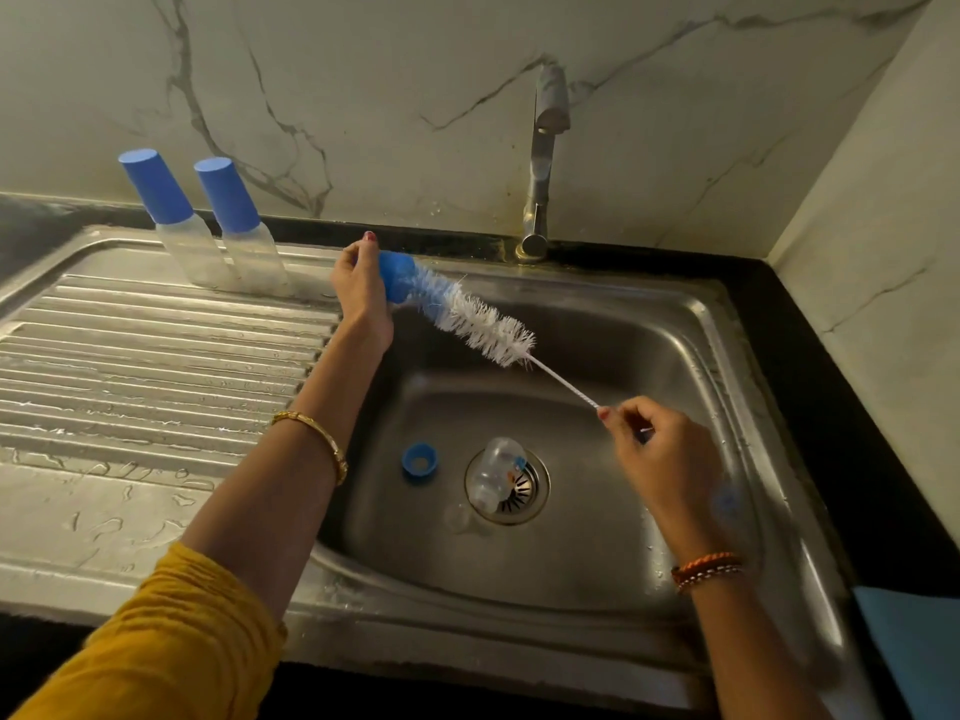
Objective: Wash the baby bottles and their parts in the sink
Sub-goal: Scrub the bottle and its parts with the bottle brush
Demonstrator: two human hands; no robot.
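Head view: two capped bottles (221, 236) stand at the drainboard's (130, 356) back edge. Left hand (358, 288) grips a blue cap (397, 278), right hand (660, 449) pinches the bottle brush (483, 324) wire. Below, a blue ring (418, 461) and clear bottle (493, 472) lie on the sink (675, 330) floor.

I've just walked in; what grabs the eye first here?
The long bottle brush stretched over the sink: the left hand holds a blue cap on its bristles, the right hand pinches its wire handle. Two blue-capped bottles stand on the drainboard behind.
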